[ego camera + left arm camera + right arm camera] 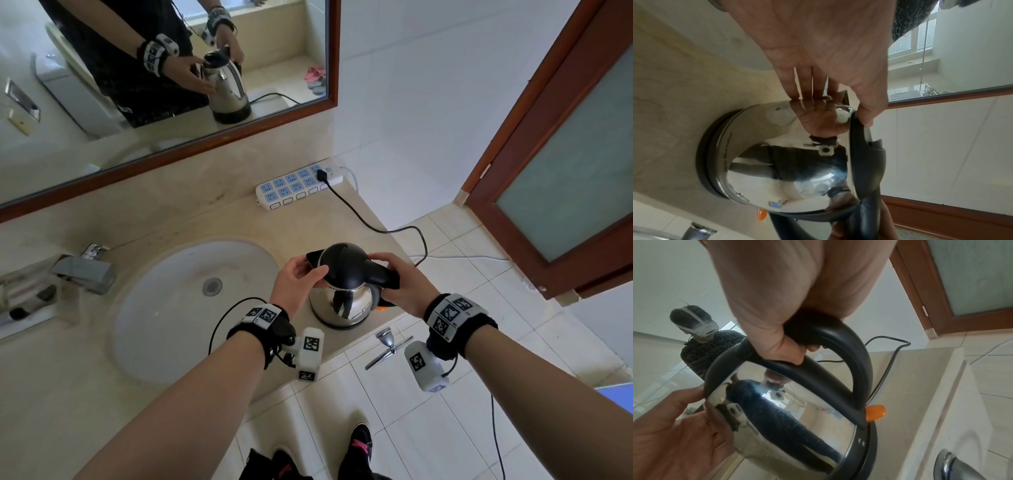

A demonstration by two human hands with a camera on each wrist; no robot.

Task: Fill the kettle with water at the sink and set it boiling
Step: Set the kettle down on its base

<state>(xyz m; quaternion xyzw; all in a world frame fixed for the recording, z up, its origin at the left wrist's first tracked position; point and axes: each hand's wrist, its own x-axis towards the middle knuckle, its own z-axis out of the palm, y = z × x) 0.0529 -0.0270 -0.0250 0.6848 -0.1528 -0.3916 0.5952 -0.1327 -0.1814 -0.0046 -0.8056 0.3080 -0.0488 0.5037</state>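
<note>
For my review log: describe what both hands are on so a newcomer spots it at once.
Right of the white sink, at the front corner of the beige counter, stands an electric kettle. The left hand touches its spout side; the right hand grips its black handle. Its shiny steel body and black lid distinguish it from the white power strip.

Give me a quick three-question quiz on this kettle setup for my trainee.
1. True or false: both the left hand and the right hand touch the kettle.
2. What does the right hand grip? A the lid; B the black handle; C the cord.
3. Fill in: the switch at the foot of the handle is ____ in colour.
Key: 1 true; 2 B; 3 orange.
</note>
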